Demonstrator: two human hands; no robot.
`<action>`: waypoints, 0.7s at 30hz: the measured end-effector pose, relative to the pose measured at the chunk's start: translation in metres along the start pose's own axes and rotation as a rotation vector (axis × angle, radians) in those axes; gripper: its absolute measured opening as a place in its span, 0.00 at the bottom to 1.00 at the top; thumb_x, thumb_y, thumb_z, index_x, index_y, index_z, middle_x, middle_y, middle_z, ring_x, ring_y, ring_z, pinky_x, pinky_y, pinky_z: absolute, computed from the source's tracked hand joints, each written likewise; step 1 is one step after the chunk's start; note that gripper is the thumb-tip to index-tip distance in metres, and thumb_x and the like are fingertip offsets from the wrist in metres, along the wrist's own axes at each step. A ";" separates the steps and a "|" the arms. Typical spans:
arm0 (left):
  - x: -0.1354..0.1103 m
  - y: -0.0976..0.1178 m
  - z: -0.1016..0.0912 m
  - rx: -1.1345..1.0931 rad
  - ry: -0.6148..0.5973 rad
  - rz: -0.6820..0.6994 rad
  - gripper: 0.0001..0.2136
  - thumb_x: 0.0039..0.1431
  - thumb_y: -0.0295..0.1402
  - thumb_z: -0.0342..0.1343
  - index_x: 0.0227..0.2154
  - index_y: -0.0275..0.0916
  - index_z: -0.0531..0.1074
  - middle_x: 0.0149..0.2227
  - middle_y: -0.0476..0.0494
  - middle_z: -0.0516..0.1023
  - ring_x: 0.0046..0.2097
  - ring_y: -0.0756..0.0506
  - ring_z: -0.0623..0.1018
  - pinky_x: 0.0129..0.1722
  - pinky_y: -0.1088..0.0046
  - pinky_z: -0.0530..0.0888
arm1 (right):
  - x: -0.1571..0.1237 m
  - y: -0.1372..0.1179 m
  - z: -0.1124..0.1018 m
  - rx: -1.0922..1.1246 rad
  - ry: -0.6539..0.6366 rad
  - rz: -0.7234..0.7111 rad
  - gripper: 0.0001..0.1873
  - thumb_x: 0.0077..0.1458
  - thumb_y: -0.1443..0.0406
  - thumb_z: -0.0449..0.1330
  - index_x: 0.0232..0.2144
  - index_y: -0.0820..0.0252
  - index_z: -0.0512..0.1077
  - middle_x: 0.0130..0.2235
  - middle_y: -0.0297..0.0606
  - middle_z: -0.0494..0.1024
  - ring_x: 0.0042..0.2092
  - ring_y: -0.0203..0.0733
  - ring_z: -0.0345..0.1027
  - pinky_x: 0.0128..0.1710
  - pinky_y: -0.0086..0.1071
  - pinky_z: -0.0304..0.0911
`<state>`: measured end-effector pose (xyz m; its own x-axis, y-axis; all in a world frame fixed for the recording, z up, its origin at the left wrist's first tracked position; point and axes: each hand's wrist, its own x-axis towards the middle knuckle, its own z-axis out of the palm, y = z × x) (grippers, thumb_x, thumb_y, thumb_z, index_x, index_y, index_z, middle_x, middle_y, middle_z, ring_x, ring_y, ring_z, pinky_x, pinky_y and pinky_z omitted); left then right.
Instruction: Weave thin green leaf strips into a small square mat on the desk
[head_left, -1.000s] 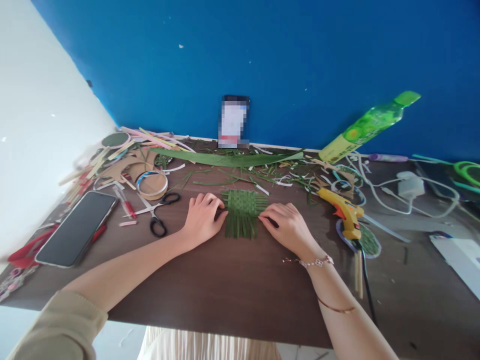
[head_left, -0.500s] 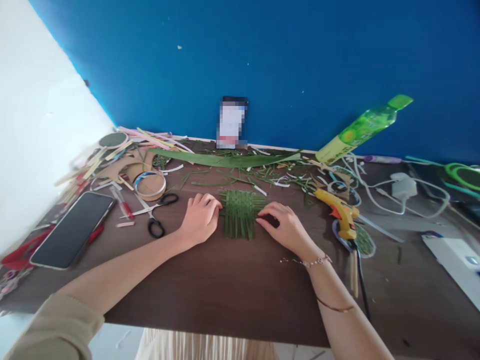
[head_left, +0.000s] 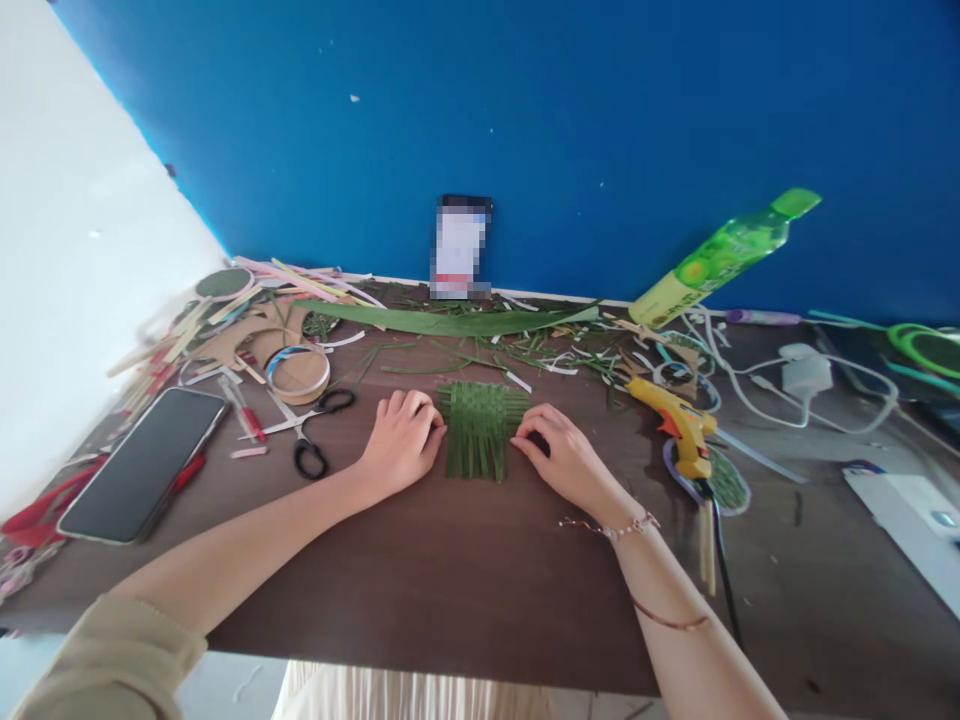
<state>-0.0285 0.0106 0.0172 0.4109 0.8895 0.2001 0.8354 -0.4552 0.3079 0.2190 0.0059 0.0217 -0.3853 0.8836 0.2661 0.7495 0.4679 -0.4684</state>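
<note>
A small mat woven from green leaf strips (head_left: 478, 430) lies flat on the dark brown table, its loose ends fanning toward me and out to both sides. At its left edge is my left hand (head_left: 403, 438), fingers curled and closed on the strip ends. My right hand (head_left: 566, 455) pinches thumb and forefinger together on a leaf strip at the right edge. The fingertips partly cover what they grip. Left of my left hand lie black-handled scissors (head_left: 309, 455), blades apart. A yellow glue gun (head_left: 681, 425) rests to the right of my right hand.
Behind the mat stretch a long green leaf (head_left: 450, 320) and scattered scraps. A phone (head_left: 460, 248) leans on the blue wall beside a tilted green bottle (head_left: 724, 260). Another phone (head_left: 142, 465), a tape roll (head_left: 298, 374) and a white charger (head_left: 806, 370) lie at the sides.
My left thumb and fingers have shifted slightly along the mat's left edge, toward me. The right hand stays nearly in place, and the mat lies as before.
</note>
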 end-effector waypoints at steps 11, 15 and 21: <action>-0.002 0.002 0.004 0.018 0.049 0.048 0.08 0.64 0.31 0.43 0.34 0.38 0.66 0.40 0.39 0.69 0.41 0.41 0.66 0.39 0.62 0.63 | -0.002 -0.008 0.003 -0.040 0.042 0.074 0.06 0.58 0.66 0.52 0.28 0.56 0.63 0.27 0.36 0.71 0.30 0.40 0.65 0.30 0.33 0.60; 0.000 -0.001 0.004 -0.084 -0.006 0.054 0.05 0.64 0.30 0.45 0.33 0.39 0.63 0.35 0.45 0.72 0.39 0.44 0.68 0.39 0.64 0.61 | -0.002 -0.010 0.008 -0.006 0.103 0.119 0.04 0.55 0.66 0.54 0.27 0.56 0.63 0.25 0.34 0.71 0.26 0.37 0.63 0.26 0.31 0.58; 0.003 -0.003 0.005 -0.189 0.022 -0.017 0.03 0.60 0.27 0.48 0.36 0.40 0.61 0.33 0.50 0.72 0.37 0.46 0.71 0.39 0.67 0.60 | -0.001 -0.017 0.012 0.050 0.167 0.203 0.04 0.52 0.65 0.57 0.27 0.56 0.63 0.24 0.32 0.70 0.23 0.35 0.60 0.24 0.28 0.55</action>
<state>-0.0282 0.0145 0.0120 0.3873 0.8971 0.2127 0.7580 -0.4411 0.4805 0.2004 -0.0027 0.0189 -0.1328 0.9459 0.2962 0.7730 0.2858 -0.5664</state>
